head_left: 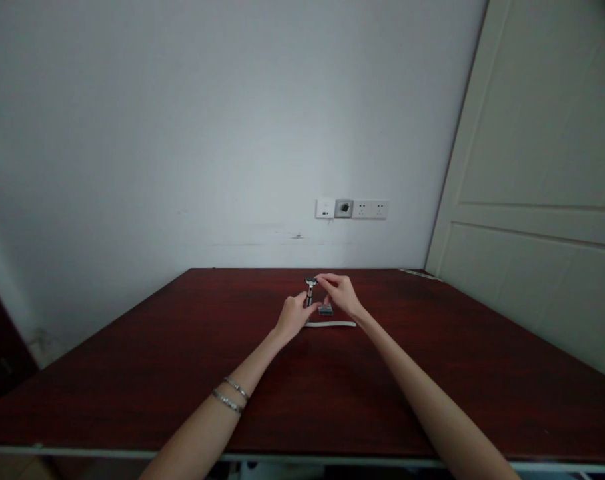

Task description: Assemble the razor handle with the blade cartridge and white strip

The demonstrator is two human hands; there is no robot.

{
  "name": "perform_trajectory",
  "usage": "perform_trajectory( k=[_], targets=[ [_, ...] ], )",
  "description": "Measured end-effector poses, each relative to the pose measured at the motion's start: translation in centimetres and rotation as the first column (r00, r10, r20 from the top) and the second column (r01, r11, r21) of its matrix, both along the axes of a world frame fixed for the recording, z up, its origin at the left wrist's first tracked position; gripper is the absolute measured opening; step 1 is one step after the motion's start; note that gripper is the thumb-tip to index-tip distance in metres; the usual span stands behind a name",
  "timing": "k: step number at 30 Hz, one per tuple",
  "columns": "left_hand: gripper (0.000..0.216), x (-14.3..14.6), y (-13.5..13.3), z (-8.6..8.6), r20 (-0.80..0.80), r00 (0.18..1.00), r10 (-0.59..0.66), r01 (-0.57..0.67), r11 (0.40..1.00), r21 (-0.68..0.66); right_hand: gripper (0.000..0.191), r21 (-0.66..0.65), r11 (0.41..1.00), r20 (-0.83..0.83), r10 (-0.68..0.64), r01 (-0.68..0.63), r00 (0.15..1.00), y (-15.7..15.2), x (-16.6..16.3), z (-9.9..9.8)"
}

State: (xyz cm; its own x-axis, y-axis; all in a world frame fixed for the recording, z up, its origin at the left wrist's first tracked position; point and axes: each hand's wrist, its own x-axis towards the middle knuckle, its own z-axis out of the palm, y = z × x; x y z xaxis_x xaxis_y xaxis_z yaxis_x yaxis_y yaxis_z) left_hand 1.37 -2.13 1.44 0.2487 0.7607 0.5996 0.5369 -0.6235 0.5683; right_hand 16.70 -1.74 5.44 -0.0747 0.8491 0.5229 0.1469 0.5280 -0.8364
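My left hand (293, 316) is closed round the handle of a small razor (310, 291), which stands upright above the dark red table (132, 373). My right hand (341, 295) pinches at the razor's head from the right, fingers together. A small grey cartridge case (325, 310) lies on the table just under my right hand. A thin white strip (331, 324) lies flat in front of both hands. Two bracelets (231, 393) sit on my left forearm.
A white wall stands behind the table, with a row of sockets (352, 209) low on it. A pale door (537, 200) closes off the right side. The table's pale front edge (302, 459) runs along the bottom.
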Motion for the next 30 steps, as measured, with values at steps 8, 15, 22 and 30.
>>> perform_trajectory(
  k=[8, 15, 22, 30],
  targets=[
    [0.031, -0.08, 0.04, -0.05, 0.006, 1.000, -0.019, 0.019, 1.000, 0.007, 0.040, -0.012, 1.000, -0.003, -0.006, 0.006, 1.000, 0.32, 0.07, -0.26],
    [0.030, 0.17, -0.28, 0.10, 0.025, 0.999, -0.033, 0.033, 0.999, -0.003, 0.041, 0.026, 0.999, 0.031, 0.019, -0.020, 0.999, -0.03, 0.09, -0.08],
    [0.034, 0.54, -0.46, 0.19, 0.087, 0.995, -0.042, 0.049, 0.995, -0.084, 0.040, 0.079, 0.997, 0.056, 0.012, -0.016, 0.998, -0.07, 0.08, 0.00],
    [0.029, 0.43, -0.22, 0.07, 0.085, 0.995, -0.048, 0.054, 0.996, -0.067, 0.039, 0.097, 0.994, 0.101, 0.037, -0.046, 0.994, -0.54, 0.31, 0.43]
  ],
)
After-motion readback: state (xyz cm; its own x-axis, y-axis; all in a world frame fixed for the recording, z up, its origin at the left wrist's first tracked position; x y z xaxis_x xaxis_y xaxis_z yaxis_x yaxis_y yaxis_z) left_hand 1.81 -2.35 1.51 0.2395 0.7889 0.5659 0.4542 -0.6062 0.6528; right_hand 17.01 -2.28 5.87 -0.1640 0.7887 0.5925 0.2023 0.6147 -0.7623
